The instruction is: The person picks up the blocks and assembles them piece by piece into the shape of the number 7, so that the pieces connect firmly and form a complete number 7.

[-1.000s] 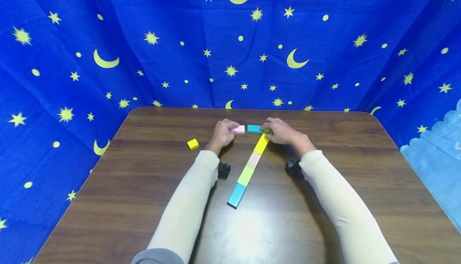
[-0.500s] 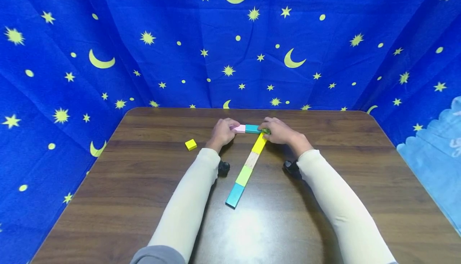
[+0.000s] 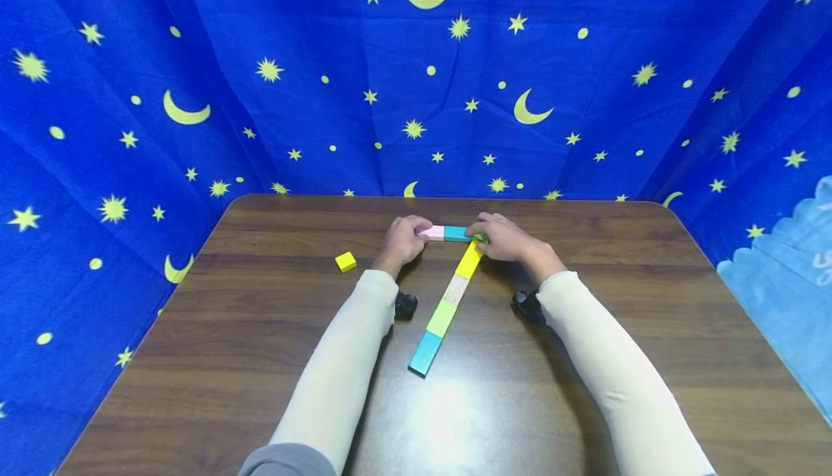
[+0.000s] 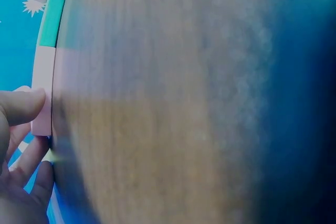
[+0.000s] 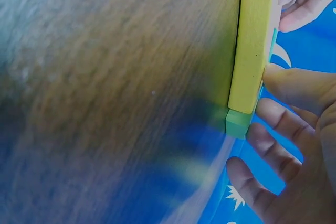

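At the far side of the table, my left hand (image 3: 403, 239) pinches the outer end of a pink block (image 4: 44, 82), thumb on one face and fingers at its end. The pink block's other end meets a teal block (image 3: 458, 233) in a short row. My right hand (image 3: 505, 236) is at the row's right end, its thumb and fingertips around a small green block (image 5: 238, 123), which the hand partly hides in the head view. From that corner a slanting line runs toward the person: a yellow block (image 3: 469, 260), a pale wood-coloured block (image 3: 456, 289), a light green block (image 3: 442, 317) and a teal block (image 3: 425, 352).
A single yellow block (image 3: 346, 262) lies left of my left hand. The brown wooden table (image 3: 260, 360) ends at a blue curtain (image 3: 312, 42) with stars and moons. Dark wrist cameras hang under both wrists, close above the table.
The pink block has slid right in my left hand, and the gap between it and the teal block has closed. My right hand stays at the green block.
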Available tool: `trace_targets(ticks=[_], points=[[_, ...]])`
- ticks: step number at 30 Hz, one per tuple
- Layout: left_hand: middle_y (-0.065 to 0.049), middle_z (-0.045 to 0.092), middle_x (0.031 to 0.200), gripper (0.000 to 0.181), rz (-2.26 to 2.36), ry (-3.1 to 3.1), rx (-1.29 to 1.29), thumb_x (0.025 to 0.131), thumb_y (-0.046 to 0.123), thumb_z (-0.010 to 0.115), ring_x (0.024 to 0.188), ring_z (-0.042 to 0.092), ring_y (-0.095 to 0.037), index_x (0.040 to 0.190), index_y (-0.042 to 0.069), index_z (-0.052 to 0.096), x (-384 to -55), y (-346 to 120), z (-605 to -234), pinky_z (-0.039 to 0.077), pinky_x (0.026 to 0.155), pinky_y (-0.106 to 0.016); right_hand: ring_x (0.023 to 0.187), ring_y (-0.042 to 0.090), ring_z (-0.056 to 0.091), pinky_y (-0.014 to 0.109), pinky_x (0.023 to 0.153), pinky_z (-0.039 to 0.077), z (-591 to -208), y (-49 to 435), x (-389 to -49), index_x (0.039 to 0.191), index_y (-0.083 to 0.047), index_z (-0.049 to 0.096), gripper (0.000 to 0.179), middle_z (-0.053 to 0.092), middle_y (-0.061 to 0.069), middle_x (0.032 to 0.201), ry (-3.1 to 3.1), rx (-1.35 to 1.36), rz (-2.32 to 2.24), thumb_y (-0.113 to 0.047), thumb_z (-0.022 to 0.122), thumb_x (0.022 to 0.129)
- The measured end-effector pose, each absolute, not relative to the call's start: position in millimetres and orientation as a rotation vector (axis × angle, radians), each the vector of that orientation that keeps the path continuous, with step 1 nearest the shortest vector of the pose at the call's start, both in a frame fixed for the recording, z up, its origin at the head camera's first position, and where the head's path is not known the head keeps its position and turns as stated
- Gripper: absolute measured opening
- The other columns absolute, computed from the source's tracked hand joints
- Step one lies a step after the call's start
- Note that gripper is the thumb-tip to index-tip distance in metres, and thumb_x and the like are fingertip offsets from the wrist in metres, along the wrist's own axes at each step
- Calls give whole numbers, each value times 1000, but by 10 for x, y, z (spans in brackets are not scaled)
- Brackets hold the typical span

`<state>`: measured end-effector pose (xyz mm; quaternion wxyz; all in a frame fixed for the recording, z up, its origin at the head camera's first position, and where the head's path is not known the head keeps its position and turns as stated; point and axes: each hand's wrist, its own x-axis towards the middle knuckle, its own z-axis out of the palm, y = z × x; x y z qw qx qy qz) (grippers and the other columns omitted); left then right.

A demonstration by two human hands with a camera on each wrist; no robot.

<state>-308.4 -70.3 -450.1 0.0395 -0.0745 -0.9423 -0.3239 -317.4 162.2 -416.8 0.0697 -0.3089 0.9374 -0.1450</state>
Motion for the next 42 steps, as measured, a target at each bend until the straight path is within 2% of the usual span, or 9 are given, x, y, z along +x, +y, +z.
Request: trace_targets(ticks=[7, 12, 17, 24, 28, 33, 42], points=[[-7, 68, 132, 30, -1020, -2896, -203, 88, 10, 70, 124, 58, -29, 118, 11, 72, -3086, -704, -4484, 43, 110, -36, 111, 33, 55, 50, 100, 46, -4172, 1615, -3178, 127, -9, 67, 34, 60, 15, 123, 2825, -940, -434, -11, 64, 92], [-11, 67, 132, 31, -1080, -2870, -217, 88, 8, 68, 128, 58, -29, 119, 8, 71, -3100, -747, -4459, 41, 113, -38, 113, 34, 54, 50, 102, 46, -4176, 1619, -3175, 127, -9, 67, 35, 60, 16, 125, 2823, -942, -442, -10, 64, 92], [-13, 62, 139, 36, -1105, -2911, -219, 93, 12, 63, 137, 51, -30, 127, 6, 66, -3107, -868, -4353, 37, 118, -39, 118, 38, 54, 53, 106, 44, -4175, 1625, -3177, 127, -7, 66, 36, 59, 19, 128, 2825, -982, -439, -9, 64, 92], [-17, 57, 143, 43, -884, -3181, -417, 96, 18, 60, 138, 48, -34, 136, 2, 58, -3026, -1205, -3943, 38, 117, -45, 115, 38, 54, 52, 103, 45, -4162, 1626, -3182, 126, -7, 67, 34, 60, 19, 125, 2826, -973, -451, -8, 65, 92], [-19, 53, 147, 45, -664, -3277, -565, 96, 18, 62, 141, 44, -36, 138, 2, 56, -2890, -1442, -3844, 34, 119, -47, 114, 37, 55, 52, 103, 45, -4183, 1613, -3190, 126, -6, 67, 34, 60, 19, 123, 2823, -1012, -429, -10, 64, 92], [-21, 57, 142, 41, -501, -3223, -672, 94, 15, 64, 137, 48, -40, 132, 2, 61, -2720, -1717, -3849, 35, 117, -50, 111, 36, 55, 52, 101, 46, -4178, 1606, -3179, 126, -6, 67, 35, 60, 17, 120, 2822, -1017, -438, -9, 64, 92], [-21, 62, 134, 44, -552, -3126, -672, 94, 21, 65, 128, 56, -40, 132, -1, 60, -2488, -2000, -3932, 44, 108, -53, 108, 35, 54, 51, 98, 46, -4163, 1610, -3161, 127, -6, 66, 35, 60, 18, 120, 2821, -994, -443, -8, 64, 91]])
